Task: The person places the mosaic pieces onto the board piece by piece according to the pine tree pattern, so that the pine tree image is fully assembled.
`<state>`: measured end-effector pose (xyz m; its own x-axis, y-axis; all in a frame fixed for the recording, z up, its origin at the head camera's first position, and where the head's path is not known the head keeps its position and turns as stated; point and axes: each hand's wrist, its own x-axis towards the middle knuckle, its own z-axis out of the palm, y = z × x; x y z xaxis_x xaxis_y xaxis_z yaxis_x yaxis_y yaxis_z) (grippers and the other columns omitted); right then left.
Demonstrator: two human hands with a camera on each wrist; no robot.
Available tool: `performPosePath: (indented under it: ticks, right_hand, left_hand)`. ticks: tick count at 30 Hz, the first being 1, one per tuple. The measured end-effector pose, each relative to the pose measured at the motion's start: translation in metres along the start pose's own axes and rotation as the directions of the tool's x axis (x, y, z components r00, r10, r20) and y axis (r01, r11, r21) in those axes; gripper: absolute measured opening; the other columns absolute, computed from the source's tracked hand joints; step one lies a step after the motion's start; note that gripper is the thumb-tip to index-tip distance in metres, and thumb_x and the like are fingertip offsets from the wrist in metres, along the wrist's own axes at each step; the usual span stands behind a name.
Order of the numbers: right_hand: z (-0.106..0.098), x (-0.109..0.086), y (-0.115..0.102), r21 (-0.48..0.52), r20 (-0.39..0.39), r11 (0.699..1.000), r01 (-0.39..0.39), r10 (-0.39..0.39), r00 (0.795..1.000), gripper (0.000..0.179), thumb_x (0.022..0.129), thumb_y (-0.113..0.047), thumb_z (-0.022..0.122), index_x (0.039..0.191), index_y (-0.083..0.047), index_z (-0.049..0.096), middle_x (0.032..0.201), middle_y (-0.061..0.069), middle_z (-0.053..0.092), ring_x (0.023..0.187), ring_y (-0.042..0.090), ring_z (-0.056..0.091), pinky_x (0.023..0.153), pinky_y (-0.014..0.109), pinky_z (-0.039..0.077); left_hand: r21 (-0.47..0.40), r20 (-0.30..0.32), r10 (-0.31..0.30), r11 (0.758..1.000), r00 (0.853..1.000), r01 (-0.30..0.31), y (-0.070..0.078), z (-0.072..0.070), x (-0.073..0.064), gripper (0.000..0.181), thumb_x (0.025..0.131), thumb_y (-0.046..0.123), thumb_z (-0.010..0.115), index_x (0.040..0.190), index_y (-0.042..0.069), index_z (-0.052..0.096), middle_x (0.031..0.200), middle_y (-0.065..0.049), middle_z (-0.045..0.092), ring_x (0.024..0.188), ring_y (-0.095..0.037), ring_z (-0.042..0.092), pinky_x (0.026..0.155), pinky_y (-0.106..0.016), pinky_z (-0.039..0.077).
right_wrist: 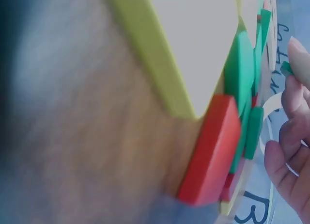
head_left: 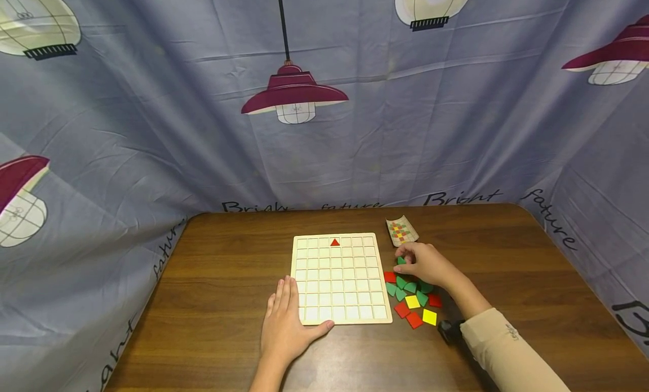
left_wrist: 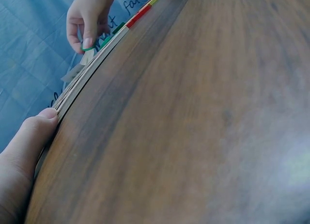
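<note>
A pale square grid board lies on the wooden table, with a red triangle in its top row. My left hand rests along the board's lower left corner, its fingers straight up the left side and its thumb spread along the front edge. Over the loose pieces to the right of the board, my right hand pinches a green piece between thumb and fingertip. In the left wrist view this green piece shows as a thin edge beneath the right hand's fingertips.
Green pieces, red squares and yellow squares lie scattered right of the board. A small card with a coloured pattern sits behind them. A black object is near the right sleeve. Curtains hang behind the table.
</note>
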<state>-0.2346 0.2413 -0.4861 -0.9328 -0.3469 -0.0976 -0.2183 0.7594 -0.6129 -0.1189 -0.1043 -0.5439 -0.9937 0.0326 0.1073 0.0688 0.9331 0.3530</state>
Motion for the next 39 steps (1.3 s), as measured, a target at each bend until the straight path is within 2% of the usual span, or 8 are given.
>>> performPosePath:
  ticks: [14, 24, 30, 32, 33, 35, 36, 39]
  right_hand:
    - [0.009, 0.019, -0.031, 0.125, -0.071, 0.992, -0.018, 0.027, 0.997, 0.029, 0.087, -0.016, 0.076, 0.114, -0.009, 0.066, 0.090, 0.002, 0.068, 0.078, 0.014, 0.060, 0.066, 0.028, 0.051]
    - [0.031, 0.044, -0.072, 0.165, -0.073, 0.986, 0.001, 0.011, 0.997, 0.032, 0.087, -0.019, 0.077, 0.115, -0.011, 0.064, 0.090, 0.002, 0.065, 0.060, 0.015, 0.051, 0.053, 0.029, 0.046]
    - [0.049, 0.058, -0.093, 0.112, -0.099, 0.994, 0.015, -0.004, 0.995, 0.030, 0.085, -0.021, 0.079, 0.112, -0.015, 0.066, 0.089, -0.003, 0.065, 0.060, 0.014, 0.050, 0.085, 0.049, 0.054]
    - [0.055, 0.063, -0.100, 0.115, -0.108, 0.993, 0.015, -0.002, 0.994, 0.030, 0.084, -0.021, 0.079, 0.111, -0.016, 0.067, 0.088, -0.003, 0.065, 0.063, 0.014, 0.052, 0.083, 0.048, 0.056]
    - [0.058, 0.065, -0.102, 0.120, -0.110, 0.993, 0.012, 0.002, 0.994, 0.029, 0.084, -0.021, 0.079, 0.110, -0.016, 0.067, 0.088, -0.003, 0.065, 0.065, 0.014, 0.054, 0.071, 0.043, 0.056]
    - [0.064, 0.069, -0.108, 0.111, -0.117, 0.994, 0.005, 0.008, 0.993, 0.028, 0.085, -0.021, 0.079, 0.110, -0.016, 0.067, 0.088, -0.003, 0.066, 0.066, 0.013, 0.057, 0.069, 0.035, 0.055]
    - [0.067, 0.071, -0.110, 0.108, -0.121, 0.994, 0.001, 0.012, 0.993, 0.028, 0.085, -0.021, 0.079, 0.110, -0.016, 0.067, 0.088, -0.004, 0.066, 0.068, 0.012, 0.058, 0.060, 0.029, 0.051]
    - [0.074, 0.075, -0.115, 0.072, -0.135, 0.997, 0.001, 0.009, 0.991, 0.026, 0.086, -0.021, 0.078, 0.109, -0.016, 0.067, 0.086, -0.004, 0.066, 0.068, 0.011, 0.060, 0.059, 0.024, 0.048]
  left_hand:
    - [0.003, 0.009, -0.001, 1.000, 1.000, 0.001, -0.001, 0.000, 0.000, 0.134, 0.065, 0.096, 0.049, 0.158, 0.004, 0.020, 0.167, -0.010, 0.016, 0.156, -0.024, 0.013, 0.126, -0.046, 0.016]
    - [0.001, 0.002, 0.006, 1.000, 1.000, -0.006, -0.001, -0.001, 0.000, 0.133, 0.065, 0.096, 0.048, 0.157, 0.003, 0.022, 0.166, -0.011, 0.018, 0.155, -0.025, 0.014, 0.126, -0.046, 0.017]
    - [0.003, 0.000, 0.008, 1.000, 1.000, -0.008, -0.001, -0.001, 0.000, 0.133, 0.065, 0.096, 0.047, 0.157, 0.003, 0.022, 0.166, -0.011, 0.019, 0.155, -0.025, 0.014, 0.126, -0.046, 0.018]
    - [0.001, -0.003, 0.010, 1.000, 1.000, -0.010, -0.001, -0.001, 0.000, 0.133, 0.065, 0.096, 0.048, 0.157, 0.003, 0.022, 0.166, -0.011, 0.019, 0.155, -0.025, 0.015, 0.126, -0.047, 0.018]
    - [0.000, -0.004, 0.010, 1.000, 1.000, -0.010, -0.001, -0.001, 0.000, 0.133, 0.065, 0.096, 0.048, 0.157, 0.003, 0.022, 0.166, -0.011, 0.019, 0.155, -0.025, 0.015, 0.126, -0.046, 0.018]
    - [0.003, -0.005, 0.009, 1.000, 1.000, -0.009, -0.001, -0.001, 0.000, 0.133, 0.065, 0.096, 0.048, 0.157, 0.003, 0.022, 0.166, -0.011, 0.020, 0.155, -0.025, 0.015, 0.126, -0.046, 0.019]
    - [0.005, -0.005, 0.008, 1.000, 1.000, -0.008, -0.001, -0.001, 0.000, 0.133, 0.065, 0.096, 0.048, 0.157, 0.003, 0.022, 0.166, -0.011, 0.020, 0.155, -0.025, 0.015, 0.126, -0.046, 0.019]
    - [0.005, -0.002, 0.004, 1.000, 1.000, -0.004, 0.000, -0.001, 0.000, 0.133, 0.065, 0.096, 0.048, 0.157, 0.003, 0.022, 0.166, -0.011, 0.019, 0.155, -0.025, 0.015, 0.126, -0.046, 0.018]
